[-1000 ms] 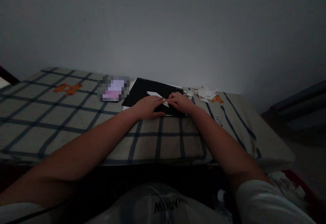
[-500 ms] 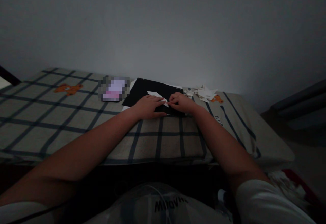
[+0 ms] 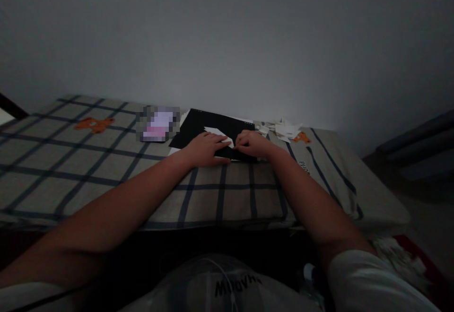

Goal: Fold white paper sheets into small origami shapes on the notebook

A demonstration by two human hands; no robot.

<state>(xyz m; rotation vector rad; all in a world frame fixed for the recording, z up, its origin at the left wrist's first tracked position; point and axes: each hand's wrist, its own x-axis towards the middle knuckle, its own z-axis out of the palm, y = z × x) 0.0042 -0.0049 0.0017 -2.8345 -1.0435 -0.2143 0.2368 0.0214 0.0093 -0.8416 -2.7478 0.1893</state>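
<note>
We are sitting in a dim room facing a bare grey wall, reaching over a bed [image 3: 106,170] covered in a checked sheet with small orange bear prints. A black board [image 3: 198,125] is lying at the far side near the wall, and on it a white folded paper [image 3: 217,133] is resting. Our left hand [image 3: 205,149] is lying flat, fingers spread, pressing down on the paper's near part. Our right hand [image 3: 252,143] is curling over the paper's right tip, fingertips pinching or pressing there; we cannot tell which.

Over the last second the right fingertips have been shifting slightly along that tip while the left hand has hardly moved, so we judge that a crease is being worked rather than a new fold begun.

To the left of the board a blurred pink and white thing [image 3: 158,124] is sitting just beside it. To the right a heap of white paper scraps [image 3: 283,130] is lying near the wall. The bed's near edge is running below our forearms, and the sheet to the left is offering wide open room.
</note>
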